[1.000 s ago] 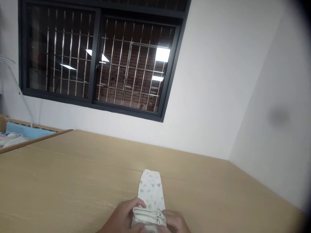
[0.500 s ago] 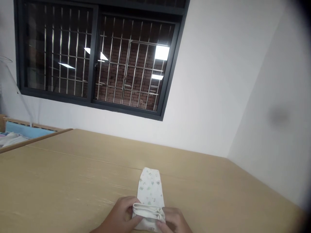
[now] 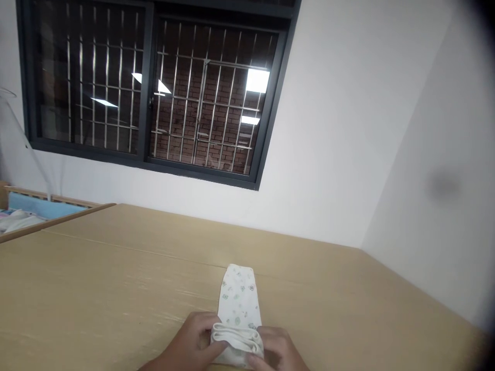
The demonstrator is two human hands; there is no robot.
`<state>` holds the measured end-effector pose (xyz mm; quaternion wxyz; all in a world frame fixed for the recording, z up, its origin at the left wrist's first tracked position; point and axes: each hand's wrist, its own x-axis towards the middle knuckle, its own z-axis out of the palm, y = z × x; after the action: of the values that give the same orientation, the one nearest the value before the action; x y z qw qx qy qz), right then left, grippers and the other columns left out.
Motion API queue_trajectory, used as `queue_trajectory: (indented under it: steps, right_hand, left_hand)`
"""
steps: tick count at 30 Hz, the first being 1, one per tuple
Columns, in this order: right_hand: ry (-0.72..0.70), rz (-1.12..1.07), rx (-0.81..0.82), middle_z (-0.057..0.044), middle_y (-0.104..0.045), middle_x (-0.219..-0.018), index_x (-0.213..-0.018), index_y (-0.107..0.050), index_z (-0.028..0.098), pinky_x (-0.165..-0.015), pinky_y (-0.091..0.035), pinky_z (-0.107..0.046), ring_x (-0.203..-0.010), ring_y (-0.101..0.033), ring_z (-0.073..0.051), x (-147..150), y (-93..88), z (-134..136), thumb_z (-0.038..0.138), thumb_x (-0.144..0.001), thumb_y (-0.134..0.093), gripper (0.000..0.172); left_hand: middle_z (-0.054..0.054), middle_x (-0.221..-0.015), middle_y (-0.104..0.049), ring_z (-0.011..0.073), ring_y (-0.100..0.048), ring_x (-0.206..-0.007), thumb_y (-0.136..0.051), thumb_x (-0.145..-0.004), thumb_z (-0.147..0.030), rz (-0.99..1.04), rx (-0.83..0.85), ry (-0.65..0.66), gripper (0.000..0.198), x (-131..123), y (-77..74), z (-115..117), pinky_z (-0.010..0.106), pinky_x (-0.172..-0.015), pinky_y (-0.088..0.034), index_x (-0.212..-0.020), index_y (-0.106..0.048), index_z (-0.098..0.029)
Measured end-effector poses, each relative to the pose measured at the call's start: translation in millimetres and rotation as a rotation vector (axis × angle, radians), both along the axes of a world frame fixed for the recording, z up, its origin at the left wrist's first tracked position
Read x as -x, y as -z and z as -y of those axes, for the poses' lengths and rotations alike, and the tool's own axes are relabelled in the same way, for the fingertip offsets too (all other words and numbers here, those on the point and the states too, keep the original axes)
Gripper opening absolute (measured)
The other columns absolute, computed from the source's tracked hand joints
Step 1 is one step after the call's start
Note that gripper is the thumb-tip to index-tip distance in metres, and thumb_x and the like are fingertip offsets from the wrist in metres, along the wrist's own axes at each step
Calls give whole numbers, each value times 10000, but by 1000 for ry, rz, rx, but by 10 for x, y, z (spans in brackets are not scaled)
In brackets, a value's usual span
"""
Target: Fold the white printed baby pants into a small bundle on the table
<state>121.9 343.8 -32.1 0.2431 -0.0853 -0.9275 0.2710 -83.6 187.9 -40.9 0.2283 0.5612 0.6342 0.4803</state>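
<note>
A small white cloth with a pale green print [image 3: 238, 299] lies lengthwise on the wooden table [image 3: 116, 288], its near end rolled into a thick fold [image 3: 235, 340]. My left hand [image 3: 191, 342] grips the left side of that fold with fingers curled round it. On the right side, my right hand [image 3: 280, 350] pinches the same fold. The far end of the cloth lies flat and rounded.
White walls meet in a corner at the table's back right. A dark-framed barred window [image 3: 154, 87] fills the upper left. A wooden-railed cot with blue and white bedding [image 3: 27, 214] stands beyond the table's left edge.
The rolled fold has moved slightly farther up the cloth, and both hands went with it. The view has tilted down a little.
</note>
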Motion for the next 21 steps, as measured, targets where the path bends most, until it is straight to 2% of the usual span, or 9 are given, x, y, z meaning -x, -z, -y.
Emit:
queue_trajectory:
  steps: [4,8,11,15,21]
  right_hand:
    - [35,54,-16,-200,-709,-1033,-1000,-784,165,-887,-567,-406,-998,-689,-302,-60,73,-32,528,-944,-586,417]
    - [59,90,14,-240,-680,-1112,-1105,-778,177,-937,-549,-522,-1092,-660,-358,-102,145,-57,570,-939,-562,478]
    - [46,106,30,-253,-671,-1122,-1098,-768,158,-934,-547,-538,-1096,-657,-364,-100,115,-39,589,-945,-539,511]
    - [8,105,6,-232,-687,-1079,-982,-770,164,-916,-554,-522,-1065,-664,-359,-94,53,-18,544,-943,-556,438]
    - [52,85,-2,-218,-677,-1113,-1127,-757,166,-949,-560,-484,-1096,-665,-319,-148,210,-90,478,-918,-630,396]
  left_hand:
    - [78,-862,-709,199,-642,-819,-569,-821,-430,51,-16,64,316,0,-19,13,264,-757,-475,-820,-705,-144]
    - [71,-856,-699,194,-639,-831,-587,-845,-452,11,27,68,333,-1,-50,31,263,-779,-459,-793,-690,-139]
    - [80,-829,-696,191,-628,-806,-576,-864,-484,7,3,78,378,-8,-71,35,260,-747,-452,-790,-703,-136]
    - [80,-794,-686,184,-615,-777,-563,-881,-515,6,-14,88,420,-16,-86,36,259,-719,-444,-789,-717,-136]
    - [73,-826,-684,201,-632,-827,-565,-861,-503,-5,59,59,395,-23,-95,56,276,-767,-458,-786,-702,-140]
